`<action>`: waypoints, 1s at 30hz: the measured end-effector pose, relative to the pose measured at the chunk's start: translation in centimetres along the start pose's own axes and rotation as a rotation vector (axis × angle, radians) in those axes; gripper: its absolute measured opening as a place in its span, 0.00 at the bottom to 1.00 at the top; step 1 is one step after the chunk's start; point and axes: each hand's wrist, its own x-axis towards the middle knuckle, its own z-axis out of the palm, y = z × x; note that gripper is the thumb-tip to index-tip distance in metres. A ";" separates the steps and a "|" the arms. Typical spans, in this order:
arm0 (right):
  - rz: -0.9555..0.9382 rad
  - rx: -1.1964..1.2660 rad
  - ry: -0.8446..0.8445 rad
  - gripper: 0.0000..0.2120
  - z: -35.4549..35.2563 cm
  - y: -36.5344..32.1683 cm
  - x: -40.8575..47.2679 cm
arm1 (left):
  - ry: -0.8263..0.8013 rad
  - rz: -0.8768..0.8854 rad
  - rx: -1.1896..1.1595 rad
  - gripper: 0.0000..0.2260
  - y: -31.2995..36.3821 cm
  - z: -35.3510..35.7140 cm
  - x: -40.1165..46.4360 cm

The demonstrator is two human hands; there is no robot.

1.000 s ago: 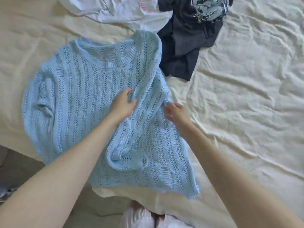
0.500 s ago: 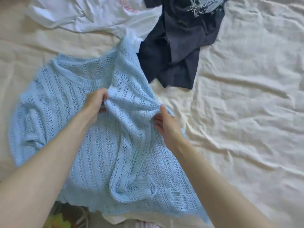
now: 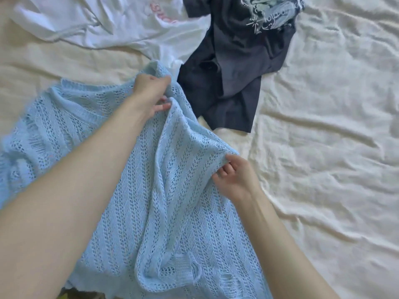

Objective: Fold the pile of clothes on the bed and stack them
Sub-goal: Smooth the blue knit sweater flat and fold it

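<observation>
Currently a pale blue open-knit sweater (image 3: 172, 201) lies spread on the near left of the cream-sheeted bed (image 3: 323, 147), its right side lifted. Left hand (image 3: 152, 91) pinches the knit at the far shoulder, fingers curled round a bunched fold. Right hand (image 3: 235, 178) pinches the side edge nearer the hem, thumb and fingers closed on the fabric. Two spaced grips probably keep the raised edge taut, so the side can fold inward straight. Unfolded items wait at the far side: a crumpled white shirt (image 3: 108, 24) and a dark navy printed garment (image 3: 237, 61) just beside the sweater. No stack visible yet.
</observation>
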 end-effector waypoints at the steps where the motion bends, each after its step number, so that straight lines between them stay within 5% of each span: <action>1: -0.010 -0.001 -0.003 0.07 -0.1 0.0 -0.1 | 0.069 0.000 -0.029 0.09 -0.3 0.0 -0.3; 7: -0.025 -0.062 0.030 0.04 -0.3 0.1 0.0 | -0.070 -0.264 0.199 0.12 -4.5 -1.2 -1.8; 11: -0.029 -0.077 0.058 0.05 -0.3 -0.7 0.3 | -0.024 -0.068 0.102 0.06 -3.3 -0.6 -1.9; 17: 0.010 0.076 0.117 0.06 -0.2 -2.3 -0.2 | -0.331 0.072 -0.289 0.11 1.1 2.7 -2.1; 21: -0.043 0.220 0.105 0.07 0.3 -2.6 -0.1 | -0.324 0.088 -0.157 0.10 2.3 5.5 -1.3; 30: -0.225 -0.458 0.124 0.08 -0.6 -0.5 0.8 | -0.035 0.317 0.407 0.05 -1.0 5.9 0.4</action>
